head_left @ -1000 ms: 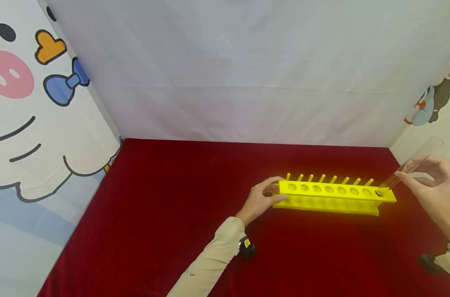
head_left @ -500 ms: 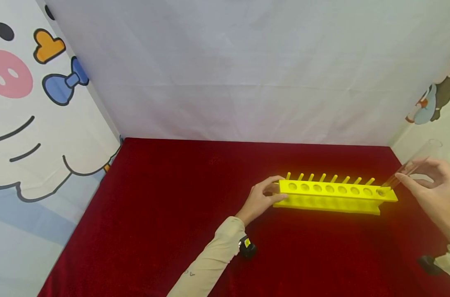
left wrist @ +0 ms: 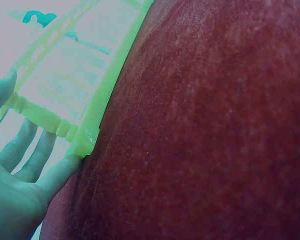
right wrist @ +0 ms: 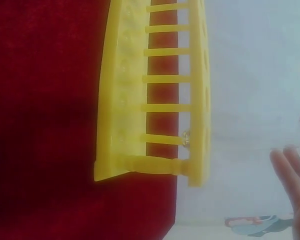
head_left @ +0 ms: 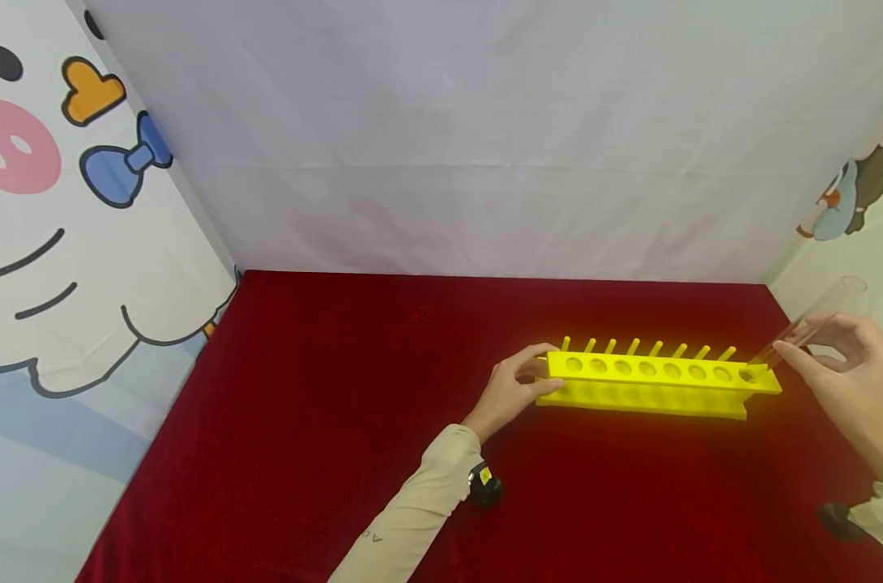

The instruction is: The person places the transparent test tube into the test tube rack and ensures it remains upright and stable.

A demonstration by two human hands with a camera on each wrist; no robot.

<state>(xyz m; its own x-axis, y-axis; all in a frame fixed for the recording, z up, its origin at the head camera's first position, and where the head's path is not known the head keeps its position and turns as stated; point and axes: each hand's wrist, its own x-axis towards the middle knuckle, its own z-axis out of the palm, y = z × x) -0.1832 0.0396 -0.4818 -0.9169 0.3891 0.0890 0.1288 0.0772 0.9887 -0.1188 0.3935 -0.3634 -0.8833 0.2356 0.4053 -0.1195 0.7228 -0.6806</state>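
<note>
A yellow test tube rack [head_left: 646, 397], with a row of holes and upright pegs behind them, stands on the red cloth. My left hand [head_left: 510, 390] grips its left end, thumb on the front side; the left wrist view shows the fingers around the rack's end post [left wrist: 42, 116]. At the other end, my right hand [head_left: 853, 368] pinches a clear glass test tube [head_left: 835, 299] between thumb and fingers. The tube leans to the right, its lower end in the rightmost hole. In the right wrist view, the tube's rounded tip [right wrist: 186, 138] shows just under the rack's top plate.
Dark red cloth [head_left: 339, 421] covers the table. A pale fabric wall [head_left: 441, 162] rises behind it, with cartoon-printed panels at the left [head_left: 40, 243] and right. Each wrist carries a small black camera [head_left: 485, 484].
The head view shifts very slightly. Both hands keep their hold, and the tube stays tilted at the rightmost hole with hardly any movement.
</note>
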